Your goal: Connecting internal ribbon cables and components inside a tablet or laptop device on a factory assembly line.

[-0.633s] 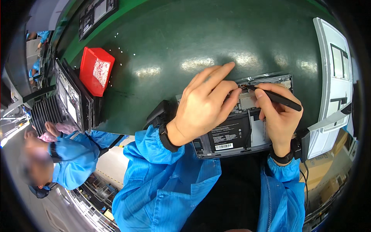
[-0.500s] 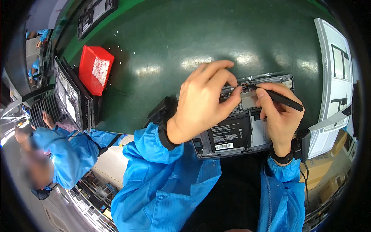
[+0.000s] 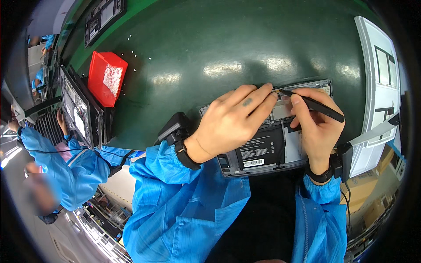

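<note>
An opened laptop base (image 3: pixel 287 168) lies in front of me, its inner boards and black battery (image 3: pixel 256 151) exposed. My left hand (image 3: pixel 237 116) rests palm down over its left and upper part, fingers stretched out and fingertips at the far edge. The left thumb is hidden beneath. In my right hand (image 3: pixel 321 127) is a pair of black tweezers (image 3: pixel 320 108), gripped between thumb and fingers. Their tip points left into the parts along the far edge, close beside my left fingertips. What the tip touches is too small to tell.
A red bin (image 3: pixel 100 83) of small white pieces stands at the left, several pieces scattered beside it. Stacked laptop parts (image 3: pixel 81 107) lean near it. Another laptop part (image 3: pixel 103 21) lies at the far left. White trays (image 3: pixel 372 83) stand right. A co-worker (image 3: pixel 66 175) works at left.
My left hand has turned from a raised, curled-finger pose with the thumb showing to a flat one over the laptop base. The tweezers' tip has shifted slightly. The co-worker's arms have moved.
</note>
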{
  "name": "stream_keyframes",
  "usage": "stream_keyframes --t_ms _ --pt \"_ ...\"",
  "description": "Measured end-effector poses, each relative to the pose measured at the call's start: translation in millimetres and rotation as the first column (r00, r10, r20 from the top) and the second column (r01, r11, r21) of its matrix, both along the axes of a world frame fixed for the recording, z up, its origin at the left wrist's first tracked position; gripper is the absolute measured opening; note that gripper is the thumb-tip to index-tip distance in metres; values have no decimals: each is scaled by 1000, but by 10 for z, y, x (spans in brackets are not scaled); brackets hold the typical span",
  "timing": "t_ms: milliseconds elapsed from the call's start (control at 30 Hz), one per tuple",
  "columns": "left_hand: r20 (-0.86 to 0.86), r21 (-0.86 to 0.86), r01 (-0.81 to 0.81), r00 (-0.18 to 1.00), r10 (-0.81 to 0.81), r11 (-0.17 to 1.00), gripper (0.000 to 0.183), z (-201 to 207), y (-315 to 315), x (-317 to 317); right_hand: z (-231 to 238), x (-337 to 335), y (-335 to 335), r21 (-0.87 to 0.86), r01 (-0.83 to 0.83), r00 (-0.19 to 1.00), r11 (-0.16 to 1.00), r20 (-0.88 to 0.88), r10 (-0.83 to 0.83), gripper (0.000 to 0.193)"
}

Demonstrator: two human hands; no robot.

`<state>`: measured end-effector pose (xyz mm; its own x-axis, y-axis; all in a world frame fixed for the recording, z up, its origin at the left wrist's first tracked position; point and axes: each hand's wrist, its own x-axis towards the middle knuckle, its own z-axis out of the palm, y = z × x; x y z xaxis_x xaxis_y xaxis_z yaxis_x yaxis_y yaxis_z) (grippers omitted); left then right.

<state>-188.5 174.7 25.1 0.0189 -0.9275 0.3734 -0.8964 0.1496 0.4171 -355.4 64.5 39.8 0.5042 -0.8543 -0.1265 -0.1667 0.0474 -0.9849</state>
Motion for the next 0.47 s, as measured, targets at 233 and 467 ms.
stream_keyframes --t_ms 233,467 --pt "30 -23 16 999 -15 1000 43 -45 27 12 -42 -31 -31 -93 -114 993 989 13 116 17" --pt "11 -85 -9 1000 9 996 32 -92 56 29 -36 7 -36 -237 -185 981 954 -99 165 20"
